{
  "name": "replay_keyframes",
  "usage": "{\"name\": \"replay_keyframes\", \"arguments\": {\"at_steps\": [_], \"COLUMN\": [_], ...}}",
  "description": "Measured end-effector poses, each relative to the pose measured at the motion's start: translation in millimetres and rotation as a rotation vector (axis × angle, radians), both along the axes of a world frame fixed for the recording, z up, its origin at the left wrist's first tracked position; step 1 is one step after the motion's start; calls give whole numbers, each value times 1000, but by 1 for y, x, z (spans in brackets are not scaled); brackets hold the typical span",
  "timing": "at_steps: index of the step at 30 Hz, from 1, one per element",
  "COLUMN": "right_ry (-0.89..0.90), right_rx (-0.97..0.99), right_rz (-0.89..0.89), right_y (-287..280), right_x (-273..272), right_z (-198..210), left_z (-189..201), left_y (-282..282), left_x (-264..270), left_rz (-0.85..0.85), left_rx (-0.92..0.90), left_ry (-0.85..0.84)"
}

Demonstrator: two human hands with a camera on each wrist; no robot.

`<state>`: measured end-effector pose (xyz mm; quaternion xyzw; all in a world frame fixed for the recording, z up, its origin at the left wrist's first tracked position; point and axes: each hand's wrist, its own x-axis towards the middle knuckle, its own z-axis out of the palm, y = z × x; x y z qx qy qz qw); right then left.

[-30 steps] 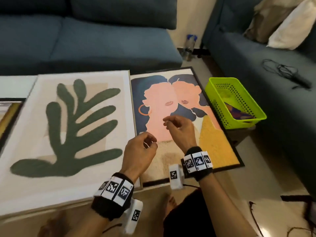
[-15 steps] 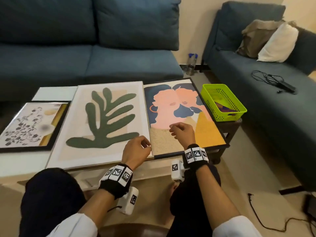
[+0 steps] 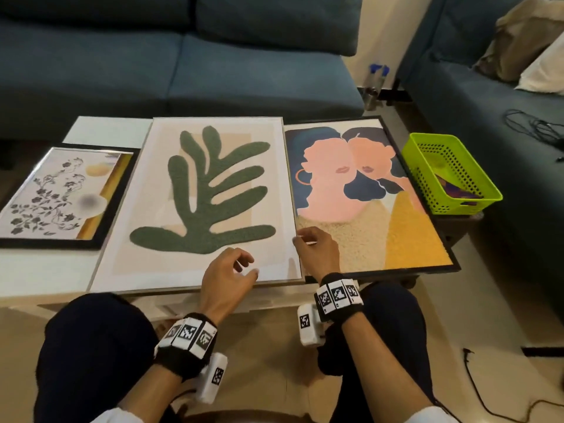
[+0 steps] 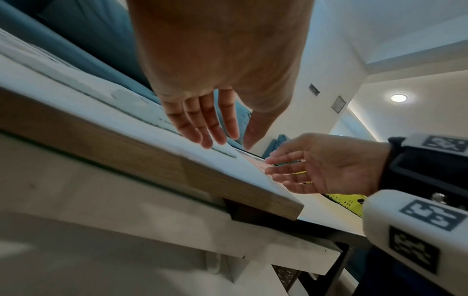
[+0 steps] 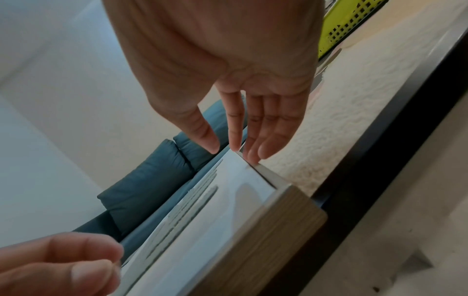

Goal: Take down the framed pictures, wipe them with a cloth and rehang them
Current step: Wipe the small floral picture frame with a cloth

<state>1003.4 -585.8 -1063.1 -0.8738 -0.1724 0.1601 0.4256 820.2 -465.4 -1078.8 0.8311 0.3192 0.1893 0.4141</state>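
Note:
Three framed pictures lie flat on a low white table [image 3: 103, 129]: a floral print in a black frame [image 3: 61, 193] at left, a green leaf picture in a pale wood frame [image 3: 213, 184] in the middle, and a two-faces picture in a black frame [image 3: 366, 209] at right. My left hand [image 3: 244, 267] hovers over the leaf picture's near right corner [image 4: 266, 200] with relaxed fingers [image 4: 207, 132], holding nothing. My right hand [image 3: 305, 239] is empty too. Its fingertips [image 5: 253, 156] are at the seam between the leaf frame and the faces picture. No cloth shows.
A lime green perforated basket [image 3: 451, 175] with something colourful inside stands on a dark stool right of the table. Blue sofas run behind [image 3: 152, 56] and along the right [image 3: 488, 117]. A bottle [image 3: 375, 83] stands on the floor in the corner. A cable [image 3: 488, 392] lies on the floor at right.
Both hands have shifted left, off the faces picture toward the leaf picture's right edge, and their fingers have loosened. The head view has pulled back and now takes in all three pictures.

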Motion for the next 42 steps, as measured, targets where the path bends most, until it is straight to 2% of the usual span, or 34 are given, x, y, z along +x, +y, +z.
{"name": "replay_keyframes", "arguments": {"at_steps": [4, 9, 12, 18, 20, 24, 27, 31, 37, 40, 42], "right_ry": [15, -11, -5, 16, 54, 176, 221, 167, 128, 50, 76], "right_rx": [-62, -117, -113, -141, -81, 124, 159, 190, 213, 195, 191], "right_rz": [-40, -127, -219, -287, -375, -734, -804, -895, -866, -687, -519], "right_y": [3, -8, -24, -53, -69, -106, -113, -114, -108, -94, -79], "right_x": [10, 27, 41, 49, 61, 86, 78, 58, 40, 28, 21], "right_z": [-6, -5, 2, 3, 8, 16, 8, -1, -5, -2, 2], "left_z": [-18, -25, -22, -19, -20, -23, -21, -19, -19, -19, -21], "left_y": [-5, -15, -22, -41, -42, -36, -33, -32, -31, -30, -29], "left_x": [3, 21, 36, 64, 74, 95, 101, 103, 104, 101, 97], "left_rz": [-65, -252, -355, -570, -657, -801, -839, -832, -844, -822, -805], "left_rx": [95, 309, 370, 505, 597, 741, 718, 731, 748, 744, 765], "left_ry": [-66, -18, 38, 190, 233, 255, 238, 218, 246, 228, 238]}}
